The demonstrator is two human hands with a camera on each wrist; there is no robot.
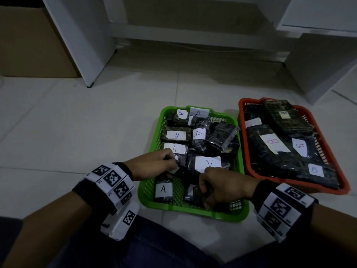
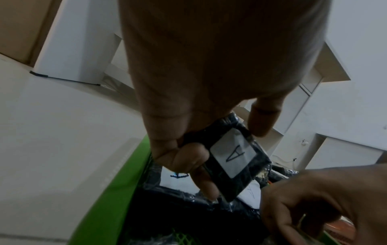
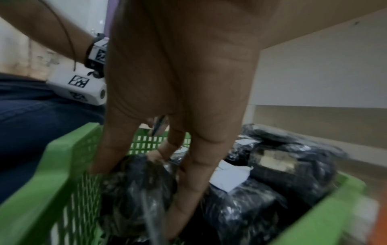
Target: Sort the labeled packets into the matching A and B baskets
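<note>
Over the green plastic mesh basket (image 1: pixel 148 192), the left hand (image 1: pixel 152 164) pinches a small black A-labelled packet (image 2: pixel 234 164), label readable; the right hand (image 1: pixel 218 185) grips a dark wrapped packet (image 3: pixel 138 190), apparently seating it inside.

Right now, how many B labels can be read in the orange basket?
4 in the orange basket: far B label, two middle B labels, near-right B label. A far-left label is unreadable; more may be hidden.

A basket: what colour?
Green, with slotted mesh walls; clearest in the head view.
</note>
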